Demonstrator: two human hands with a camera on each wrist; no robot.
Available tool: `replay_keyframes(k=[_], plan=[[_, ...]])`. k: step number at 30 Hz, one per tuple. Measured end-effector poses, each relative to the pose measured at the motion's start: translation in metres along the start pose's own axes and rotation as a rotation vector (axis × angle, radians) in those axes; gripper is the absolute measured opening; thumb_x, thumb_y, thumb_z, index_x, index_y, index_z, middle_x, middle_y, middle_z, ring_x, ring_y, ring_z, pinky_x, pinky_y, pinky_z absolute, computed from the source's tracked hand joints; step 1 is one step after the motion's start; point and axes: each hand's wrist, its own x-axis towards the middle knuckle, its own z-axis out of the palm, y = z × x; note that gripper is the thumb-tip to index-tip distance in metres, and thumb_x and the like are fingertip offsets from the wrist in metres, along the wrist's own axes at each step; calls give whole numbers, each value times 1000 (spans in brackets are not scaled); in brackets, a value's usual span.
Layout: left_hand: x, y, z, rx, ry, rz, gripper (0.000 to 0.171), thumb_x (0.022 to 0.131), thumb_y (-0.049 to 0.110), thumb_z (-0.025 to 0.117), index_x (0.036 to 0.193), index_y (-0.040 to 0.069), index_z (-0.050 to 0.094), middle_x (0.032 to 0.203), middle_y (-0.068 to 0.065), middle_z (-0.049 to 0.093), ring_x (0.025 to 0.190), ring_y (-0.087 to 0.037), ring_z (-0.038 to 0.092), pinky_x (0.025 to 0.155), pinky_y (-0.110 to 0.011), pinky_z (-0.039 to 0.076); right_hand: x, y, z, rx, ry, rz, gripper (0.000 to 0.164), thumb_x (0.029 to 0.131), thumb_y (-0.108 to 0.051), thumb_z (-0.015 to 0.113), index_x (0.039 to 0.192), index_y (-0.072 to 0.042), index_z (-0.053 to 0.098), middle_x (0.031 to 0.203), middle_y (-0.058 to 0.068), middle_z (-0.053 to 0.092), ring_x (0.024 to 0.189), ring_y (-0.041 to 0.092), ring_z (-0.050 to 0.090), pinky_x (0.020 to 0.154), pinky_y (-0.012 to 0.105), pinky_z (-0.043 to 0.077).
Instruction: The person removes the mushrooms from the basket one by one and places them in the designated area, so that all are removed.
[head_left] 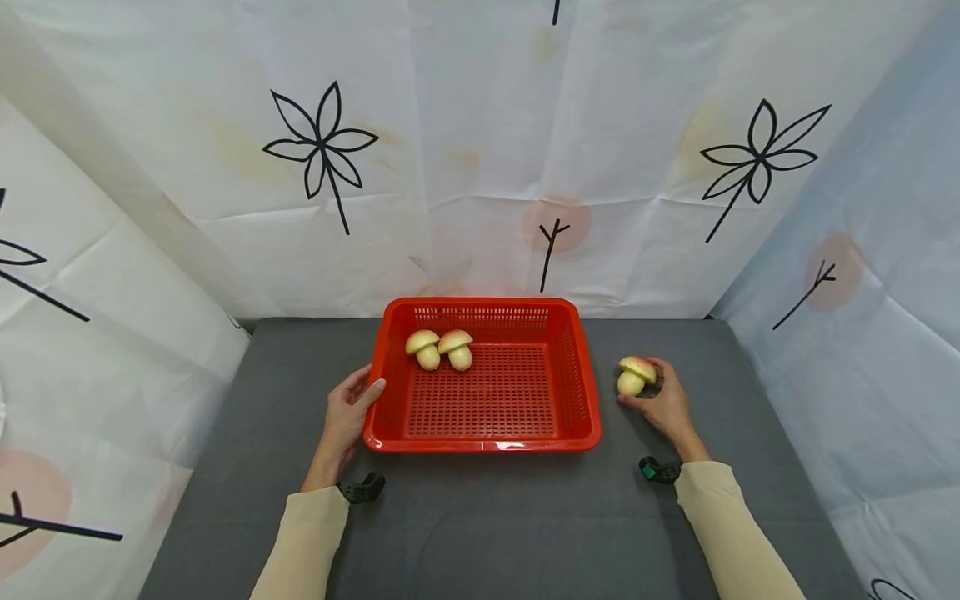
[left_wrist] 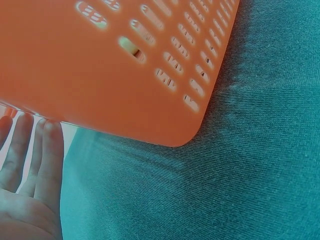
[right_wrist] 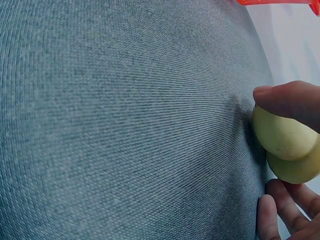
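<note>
A red plastic basket (head_left: 482,375) with a perforated floor and walls sits on the grey tabletop. My left hand (head_left: 351,408) grips its left rim, thumb over the edge and fingers along the outside; in the left wrist view the fingers (left_wrist: 50,150) reach up under the rim. Inside, toward the back left, two toy mushrooms, a left one (head_left: 424,348) and a right one (head_left: 456,348), lie side by side. Right of the basket, my right hand (head_left: 666,408) holds a third toy mushroom (head_left: 636,375), yellowish with a reddish cap, between thumb and fingers, close over the cloth.
Grey cloth (head_left: 480,525) covers the table. White fabric (head_left: 480,150) with black flower and twig drawings hangs behind and at both sides. A black band (head_left: 363,488) is on the left wrist, another black band (head_left: 660,470) on the right.
</note>
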Motion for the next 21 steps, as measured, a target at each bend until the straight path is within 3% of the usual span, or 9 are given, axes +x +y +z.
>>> replay_keyframes(k=[7,16,21], plan=[[0,-1,0,4,11,4,51,100,16,66,146,2,50,137,-23,55,103,-11,65,87,-26,58,-1,0,0,-7,5,-7,90,82,-12,85,150,7,30,140,33,44,119,48,50,94,55,44],[0,-3,-1,20,20,11,56,99,20,68,148,0,48,130,-11,61,102,-9,66,85,-26,58,-1,0,1,0,13,-16,89,82,-13,85,150,7,30,138,34,45,117,48,50,94,58,43],[0,-2,-1,17,21,6,55,99,20,68,147,2,49,134,-16,59,103,-10,66,86,-26,58,0,0,3,7,22,-27,88,82,-13,85,149,7,31,138,34,45,115,47,51,94,57,43]])
